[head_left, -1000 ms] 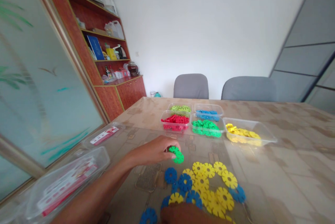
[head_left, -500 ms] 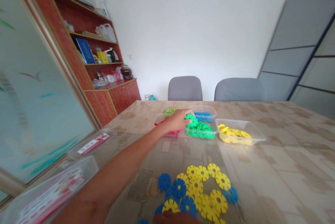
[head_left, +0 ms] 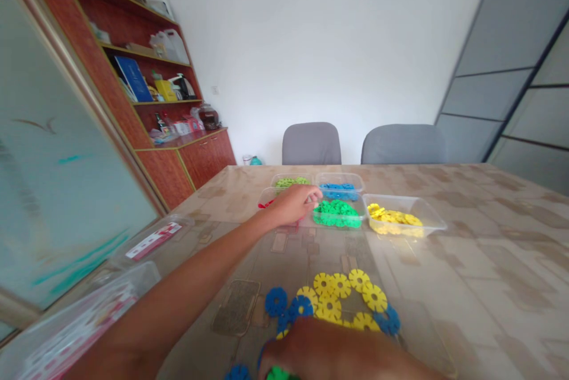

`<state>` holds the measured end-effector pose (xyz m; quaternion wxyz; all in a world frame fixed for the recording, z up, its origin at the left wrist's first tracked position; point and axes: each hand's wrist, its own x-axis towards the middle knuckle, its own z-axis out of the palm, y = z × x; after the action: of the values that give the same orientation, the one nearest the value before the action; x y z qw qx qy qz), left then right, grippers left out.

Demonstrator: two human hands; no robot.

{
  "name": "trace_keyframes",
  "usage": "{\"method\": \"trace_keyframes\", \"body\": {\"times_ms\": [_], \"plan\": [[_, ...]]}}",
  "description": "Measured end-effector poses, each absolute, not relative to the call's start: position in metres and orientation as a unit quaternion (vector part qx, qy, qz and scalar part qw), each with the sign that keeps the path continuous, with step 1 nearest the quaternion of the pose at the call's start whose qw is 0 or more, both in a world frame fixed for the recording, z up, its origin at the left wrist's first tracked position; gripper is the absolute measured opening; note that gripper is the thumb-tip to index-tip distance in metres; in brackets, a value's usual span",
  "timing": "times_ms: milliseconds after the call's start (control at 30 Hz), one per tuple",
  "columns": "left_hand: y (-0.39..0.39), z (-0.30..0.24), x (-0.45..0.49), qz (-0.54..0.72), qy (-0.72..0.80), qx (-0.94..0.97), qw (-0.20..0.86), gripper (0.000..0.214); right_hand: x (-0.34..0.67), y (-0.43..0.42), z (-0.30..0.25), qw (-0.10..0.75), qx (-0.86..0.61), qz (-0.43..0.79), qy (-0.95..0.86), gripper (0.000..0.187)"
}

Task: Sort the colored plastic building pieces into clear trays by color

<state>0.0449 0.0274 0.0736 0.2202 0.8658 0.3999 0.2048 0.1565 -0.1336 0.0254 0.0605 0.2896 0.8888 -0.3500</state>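
My left hand (head_left: pixel 297 204) reaches across the table, over the near side of the red container (head_left: pixel 267 195) and beside the container of green notched discs (head_left: pixel 336 214). Its fingers are curled closed; whatever they may hold is hidden. In the foreground, my right hand (head_left: pixel 320 347) is closed around a bright green notched disc (head_left: pixel 279 374), which shows only in part at the bottom edge. It covers some of the linked yellow notched discs (head_left: pixel 329 306) and blue notched discs (head_left: pixel 276 302) lying on the table. Another blue disc (head_left: pixel 238 373) lies left of it.
Behind stand clear containers of lime discs (head_left: pixel 291 181) and blue discs (head_left: pixel 338 188). A container of yellow discs (head_left: pixel 395 219) is at the right. Plastic boxes with printed cards (head_left: pixel 153 240) line the left edge. Two grey chairs (head_left: pixel 311 143) stand beyond the table (head_left: pixel 480 238).
The green discs that showed in my left hand are no longer visible there. My right hand has come further into view over the assembled discs, with a green disc under its fingers.
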Motion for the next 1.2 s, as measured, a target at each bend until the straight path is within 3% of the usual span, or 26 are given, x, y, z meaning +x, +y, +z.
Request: {"method": "trace_keyframes", "body": {"times_ms": [133,267,500,667,867,1067,1200], "plan": [[-0.018,0.071,0.000,0.214,0.409,0.861,0.215,0.019,0.183,-0.111,0.046,-0.049,0.293,-0.333,0.895,0.021],[-0.064,0.050,-0.039,0.188,0.447,0.842,0.237,0.019,0.201,-0.094,0.051,-0.058,0.256,-0.385,0.885,0.008],[-0.105,0.006,-0.044,0.153,0.429,0.846,0.278,0.017,0.218,-0.075,0.055,-0.072,0.316,-0.416,0.850,0.015],[-0.114,0.005,-0.036,0.133,0.396,0.859,0.295,0.018,0.237,-0.042,0.048,-0.134,0.393,-0.363,0.834,0.016],[-0.113,0.002,-0.035,0.112,0.409,0.860,0.285,0.020,0.251,0.018,0.054,-0.238,0.552,-0.210,0.771,0.019],[-0.113,0.004,-0.037,0.114,0.395,0.865,0.288,0.021,0.280,0.019,0.062,-0.246,0.607,-0.116,0.747,0.019],[-0.118,0.008,-0.039,0.128,0.408,0.866,0.259,0.019,0.303,-0.026,0.055,-0.199,0.575,-0.157,0.778,0.023]]}}
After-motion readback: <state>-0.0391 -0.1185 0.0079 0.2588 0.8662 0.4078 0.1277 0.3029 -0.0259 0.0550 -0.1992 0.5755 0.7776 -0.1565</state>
